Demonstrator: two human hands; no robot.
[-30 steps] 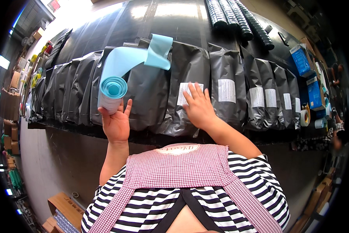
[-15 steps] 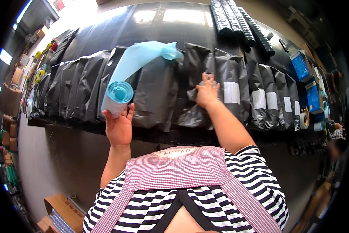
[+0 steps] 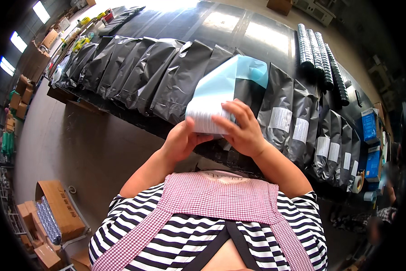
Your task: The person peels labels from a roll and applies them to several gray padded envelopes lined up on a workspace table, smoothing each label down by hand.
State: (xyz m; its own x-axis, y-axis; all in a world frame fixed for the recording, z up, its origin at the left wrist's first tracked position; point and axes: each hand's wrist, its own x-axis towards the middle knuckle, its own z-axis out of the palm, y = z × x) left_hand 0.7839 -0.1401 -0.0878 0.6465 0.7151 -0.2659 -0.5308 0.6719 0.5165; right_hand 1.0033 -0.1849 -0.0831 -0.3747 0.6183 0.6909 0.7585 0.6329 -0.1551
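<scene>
Both my hands are at a roll of white labels on light blue backing (image 3: 207,113), just off the table's near edge. My left hand (image 3: 178,141) grips the roll from its lower left, fingers curled under it. My right hand (image 3: 244,128) bends its fingers over the roll's right end; the motion blurs them slightly. From the roll, a loose strip of blue backing (image 3: 221,79) runs up and to the right across dark grey plastic mailing bags. One labelled grey bag (image 3: 277,101) stands just right of the strip, and an unlabelled grey bag (image 3: 182,81) lies to its left.
More grey bags line the black table (image 3: 166,20). Black ridged rolls (image 3: 318,58) lie at its far right. Blue boxes (image 3: 371,126) and a tape roll (image 3: 358,184) sit at the right end. An open carton (image 3: 67,210) is on the lower left.
My right hand has left the grey bag and come to the label roll. My left hand has turned the roll, so its white labels now face me. The view has shifted and tilted.
</scene>
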